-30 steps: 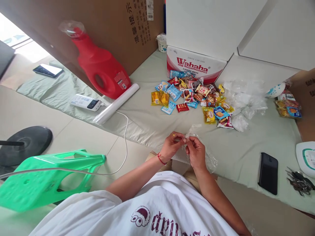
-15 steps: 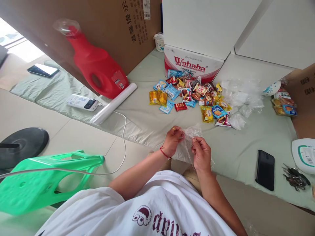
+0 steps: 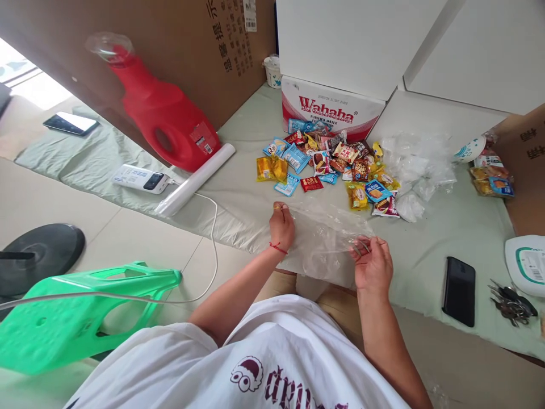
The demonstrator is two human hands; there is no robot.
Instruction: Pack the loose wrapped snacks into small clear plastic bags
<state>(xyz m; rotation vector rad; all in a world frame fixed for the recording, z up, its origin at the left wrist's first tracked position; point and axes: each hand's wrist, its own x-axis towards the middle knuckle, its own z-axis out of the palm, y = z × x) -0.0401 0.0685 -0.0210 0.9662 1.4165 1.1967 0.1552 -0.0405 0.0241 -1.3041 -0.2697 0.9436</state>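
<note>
A clear plastic bag is stretched wide between my hands, low over the near edge of the covered surface. My left hand grips its left edge in closed fingers; a red string circles that wrist. The right edge is pinched in the fingers of my right hand. Beyond the bag lies a heap of small wrapped snacks in blue, red, yellow and brown packets. Crumpled clear bags lie to the right of the heap.
A Wahaha carton stands behind the snacks. To the left are a red jug, a plastic roll and a power bank with a cable. A phone and keys lie right. A green stool is at lower left.
My hands have moved apart, the left one leftward and the right one rightward. Bunched up between them before, the clear bag is now spread out.
</note>
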